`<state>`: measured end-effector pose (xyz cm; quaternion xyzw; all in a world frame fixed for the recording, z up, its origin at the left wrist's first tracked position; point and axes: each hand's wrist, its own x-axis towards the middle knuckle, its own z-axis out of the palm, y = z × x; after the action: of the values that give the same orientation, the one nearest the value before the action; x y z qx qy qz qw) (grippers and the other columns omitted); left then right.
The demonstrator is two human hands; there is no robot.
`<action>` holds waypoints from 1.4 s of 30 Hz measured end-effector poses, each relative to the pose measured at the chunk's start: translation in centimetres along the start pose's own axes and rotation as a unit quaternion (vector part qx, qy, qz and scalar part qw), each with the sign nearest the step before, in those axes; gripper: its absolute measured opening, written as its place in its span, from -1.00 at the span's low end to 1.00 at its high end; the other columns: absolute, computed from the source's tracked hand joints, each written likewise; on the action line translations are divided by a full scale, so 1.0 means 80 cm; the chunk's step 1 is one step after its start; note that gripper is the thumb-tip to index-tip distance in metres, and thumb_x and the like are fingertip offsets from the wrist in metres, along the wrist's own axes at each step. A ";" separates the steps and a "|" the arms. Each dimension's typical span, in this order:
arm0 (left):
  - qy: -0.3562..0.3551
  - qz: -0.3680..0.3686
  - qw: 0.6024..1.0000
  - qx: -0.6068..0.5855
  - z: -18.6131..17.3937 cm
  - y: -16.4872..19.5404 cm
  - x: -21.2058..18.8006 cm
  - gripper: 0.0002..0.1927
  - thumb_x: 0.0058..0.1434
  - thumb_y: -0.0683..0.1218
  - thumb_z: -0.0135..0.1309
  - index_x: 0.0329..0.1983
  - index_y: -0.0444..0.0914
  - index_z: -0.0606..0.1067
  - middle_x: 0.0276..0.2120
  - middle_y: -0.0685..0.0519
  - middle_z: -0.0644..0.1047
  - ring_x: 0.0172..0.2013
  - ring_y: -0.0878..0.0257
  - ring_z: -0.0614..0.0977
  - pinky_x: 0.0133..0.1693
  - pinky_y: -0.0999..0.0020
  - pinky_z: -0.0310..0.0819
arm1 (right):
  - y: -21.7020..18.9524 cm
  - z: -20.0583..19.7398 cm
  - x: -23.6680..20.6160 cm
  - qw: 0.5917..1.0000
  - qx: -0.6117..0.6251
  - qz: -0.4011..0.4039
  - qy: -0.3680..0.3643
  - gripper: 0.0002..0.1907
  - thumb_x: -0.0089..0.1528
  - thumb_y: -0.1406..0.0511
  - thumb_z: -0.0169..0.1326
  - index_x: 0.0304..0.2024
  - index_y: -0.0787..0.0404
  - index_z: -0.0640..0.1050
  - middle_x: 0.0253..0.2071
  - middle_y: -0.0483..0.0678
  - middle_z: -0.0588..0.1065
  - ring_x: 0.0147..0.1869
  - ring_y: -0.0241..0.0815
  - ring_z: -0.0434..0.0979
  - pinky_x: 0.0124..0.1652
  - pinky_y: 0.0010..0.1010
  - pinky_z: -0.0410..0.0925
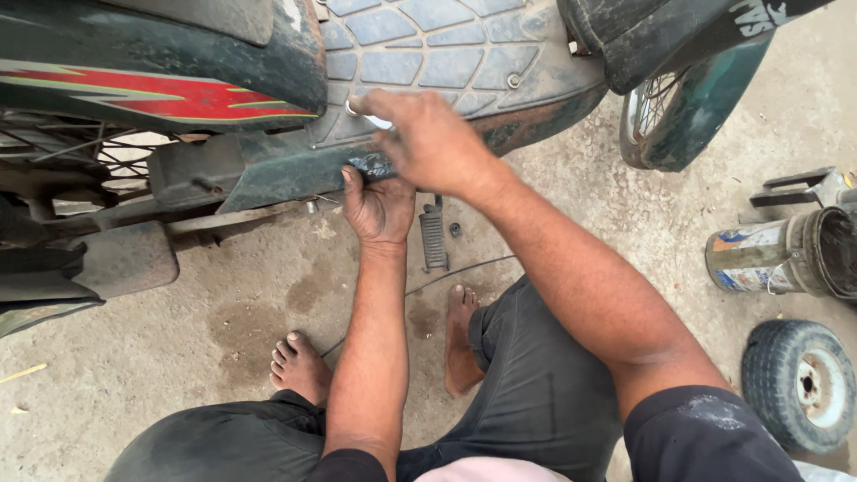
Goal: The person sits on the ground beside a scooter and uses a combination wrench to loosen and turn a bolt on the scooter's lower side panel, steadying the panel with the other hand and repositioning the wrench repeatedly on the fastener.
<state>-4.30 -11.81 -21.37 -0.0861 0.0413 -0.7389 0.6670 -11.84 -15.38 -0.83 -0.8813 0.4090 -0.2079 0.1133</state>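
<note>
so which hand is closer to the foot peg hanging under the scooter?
Left. The left hand grips the lower edge of the scooter's body panel, right beside the foot peg. The right hand is higher, on the footboard, holding a small metal tool.

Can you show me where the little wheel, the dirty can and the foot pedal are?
small wheel (798,384), head view, on its grey tyre tread.
tin can (759,259), head view, on its labelled side.
foot peg (433,239), head view, on its ribbed rubber.
</note>
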 end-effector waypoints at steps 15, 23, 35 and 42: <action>-0.013 0.020 0.999 0.037 0.023 -0.004 0.001 -0.32 0.31 0.17 0.23 0.40 -0.18 0.34 0.36 0.03 0.41 0.42 0.02 0.33 0.51 -0.10 0.00 | 0.042 -0.016 0.007 0.992 -0.057 -0.083 0.075 -0.50 0.19 0.48 0.17 0.13 -0.09 0.63 -0.38 -0.06 0.35 -0.28 0.00 0.42 -0.25 -0.11 0.36; 0.009 0.000 1.000 -0.003 -0.004 0.000 -0.001 -0.38 0.36 0.19 0.21 0.38 -0.15 0.39 0.37 0.06 0.41 0.44 0.14 0.35 0.55 0.02 0.11 | -0.007 0.010 -0.007 0.994 0.061 0.086 -0.025 -0.56 0.26 0.38 0.15 0.18 0.29 0.42 -0.20 0.13 0.58 -0.09 0.10 0.69 -0.04 -0.10 0.51; 0.002 0.021 0.999 0.026 0.026 -0.005 0.003 -0.34 0.28 0.15 0.25 0.35 -0.20 0.38 0.32 0.01 0.44 0.39 0.01 0.37 0.49 -0.09 0.06 | 0.032 -0.017 0.013 0.986 -0.165 -0.010 0.021 -0.48 0.06 0.29 0.30 0.12 0.03 0.60 -0.27 0.01 0.49 -0.14 0.08 0.55 -0.19 -0.07 0.42; -0.020 0.013 1.000 -0.010 0.017 -0.003 0.001 -0.42 0.38 0.11 0.21 0.36 -0.19 0.37 0.32 0.02 0.45 0.38 0.03 0.39 0.49 -0.08 0.08 | 0.012 -0.005 -0.009 0.993 -0.098 0.015 0.067 -0.55 0.27 0.39 0.23 0.23 0.09 0.58 -0.30 0.03 0.45 -0.31 0.05 0.54 -0.34 -0.13 0.41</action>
<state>-4.28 -11.76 -19.98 -0.1068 0.0366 -0.7276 0.6766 -13.07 -15.41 -1.05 -0.8660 0.4473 -0.2235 0.0016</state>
